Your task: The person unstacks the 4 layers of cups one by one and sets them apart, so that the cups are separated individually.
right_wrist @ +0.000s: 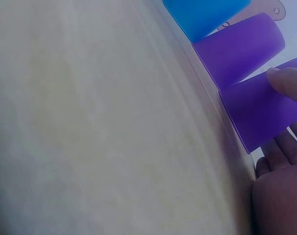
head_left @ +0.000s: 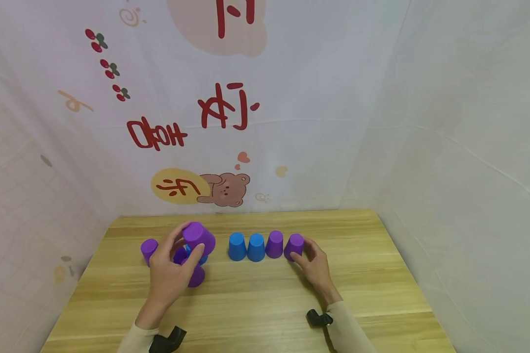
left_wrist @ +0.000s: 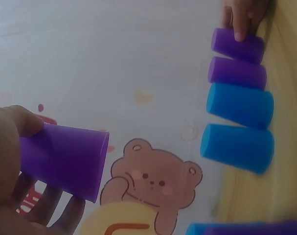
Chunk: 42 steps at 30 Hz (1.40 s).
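Note:
My left hand holds a purple cup up above the left part of the table, thumb on one side and fingers on the other. In the left wrist view that cup has its wide rim turned away from the palm. On the right, my right hand grips another purple cup, upside down at the right end of a row. The right wrist view shows the thumb on the side of this cup, its rim at the table. Beside it stand a purple cup and two blue cups.
Left of the row, several more cups lie around and behind my left hand: a purple cup at the far left, a purple cup nearer me, and a partly hidden blue cup. A printed cloth hangs behind the wooden table.

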Each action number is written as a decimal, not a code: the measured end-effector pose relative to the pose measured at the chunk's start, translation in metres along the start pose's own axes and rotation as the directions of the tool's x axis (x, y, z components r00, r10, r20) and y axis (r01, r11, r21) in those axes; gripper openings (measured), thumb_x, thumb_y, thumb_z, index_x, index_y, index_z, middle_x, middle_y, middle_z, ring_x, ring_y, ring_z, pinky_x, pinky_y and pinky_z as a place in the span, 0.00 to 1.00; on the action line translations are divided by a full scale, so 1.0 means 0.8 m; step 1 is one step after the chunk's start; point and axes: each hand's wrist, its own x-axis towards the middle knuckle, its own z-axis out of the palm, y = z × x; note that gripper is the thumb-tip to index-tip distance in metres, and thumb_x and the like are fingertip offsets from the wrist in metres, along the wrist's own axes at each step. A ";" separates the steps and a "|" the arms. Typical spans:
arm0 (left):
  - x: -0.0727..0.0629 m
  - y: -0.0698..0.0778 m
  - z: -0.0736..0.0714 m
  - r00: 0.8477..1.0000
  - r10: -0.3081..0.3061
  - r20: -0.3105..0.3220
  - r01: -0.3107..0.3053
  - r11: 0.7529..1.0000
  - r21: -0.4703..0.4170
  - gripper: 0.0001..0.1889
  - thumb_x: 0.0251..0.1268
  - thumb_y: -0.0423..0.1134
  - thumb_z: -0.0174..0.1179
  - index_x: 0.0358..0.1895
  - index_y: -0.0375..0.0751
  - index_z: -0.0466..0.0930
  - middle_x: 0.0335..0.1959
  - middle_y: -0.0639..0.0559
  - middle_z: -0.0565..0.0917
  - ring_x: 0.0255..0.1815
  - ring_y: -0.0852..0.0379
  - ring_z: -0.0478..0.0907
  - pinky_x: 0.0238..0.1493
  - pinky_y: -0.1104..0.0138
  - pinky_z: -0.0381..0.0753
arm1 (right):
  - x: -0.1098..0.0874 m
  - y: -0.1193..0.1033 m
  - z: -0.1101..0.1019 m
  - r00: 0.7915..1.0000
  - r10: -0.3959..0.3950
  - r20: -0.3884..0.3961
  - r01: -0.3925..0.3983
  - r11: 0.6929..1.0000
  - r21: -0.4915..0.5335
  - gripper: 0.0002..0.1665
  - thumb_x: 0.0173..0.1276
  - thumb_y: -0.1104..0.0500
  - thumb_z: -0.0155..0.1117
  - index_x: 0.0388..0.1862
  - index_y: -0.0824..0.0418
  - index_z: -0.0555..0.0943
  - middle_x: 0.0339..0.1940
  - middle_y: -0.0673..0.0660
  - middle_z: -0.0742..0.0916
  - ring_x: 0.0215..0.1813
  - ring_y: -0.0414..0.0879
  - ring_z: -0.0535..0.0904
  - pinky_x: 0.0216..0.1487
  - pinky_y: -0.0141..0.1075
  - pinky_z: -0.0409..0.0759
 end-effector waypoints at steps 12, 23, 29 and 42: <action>-0.009 -0.006 -0.046 0.994 -0.090 -0.069 0.095 0.994 0.063 0.37 0.62 0.16 0.74 0.76 0.33 0.81 0.63 0.73 0.85 0.61 0.71 0.85 0.65 0.85 0.83 | -0.002 0.002 0.000 1.000 0.001 -0.007 -0.001 1.000 -0.003 0.36 0.72 0.65 0.82 0.76 0.66 0.81 0.75 0.67 0.87 0.83 0.64 0.79 0.88 0.37 0.74; -0.018 -0.013 -0.087 0.974 -0.137 -0.182 0.157 0.983 0.099 0.38 0.61 0.13 0.72 0.76 0.32 0.80 0.64 0.73 0.85 0.63 0.71 0.85 0.65 0.85 0.83 | -0.001 0.004 -0.001 1.000 0.003 -0.002 -0.003 1.000 0.003 0.35 0.72 0.64 0.83 0.75 0.66 0.81 0.75 0.67 0.87 0.84 0.64 0.78 0.91 0.53 0.70; -0.024 -0.020 -0.102 0.962 -0.132 -0.240 0.159 0.983 0.095 0.38 0.58 0.11 0.72 0.74 0.30 0.82 0.63 0.69 0.87 0.62 0.70 0.86 0.63 0.84 0.84 | -0.002 0.003 -0.002 1.000 0.013 0.000 -0.013 1.000 0.009 0.35 0.71 0.64 0.83 0.75 0.65 0.81 0.75 0.65 0.88 0.84 0.61 0.79 0.90 0.43 0.73; -0.043 -0.043 -0.125 0.933 -0.209 -0.293 0.254 0.959 0.128 0.39 0.58 0.12 0.72 0.76 0.34 0.82 0.61 0.75 0.86 0.61 0.74 0.85 0.59 0.88 0.83 | 0.001 0.002 -0.002 1.000 -0.003 0.013 0.003 1.000 0.006 0.35 0.71 0.64 0.83 0.75 0.65 0.81 0.75 0.64 0.88 0.83 0.60 0.79 0.90 0.48 0.72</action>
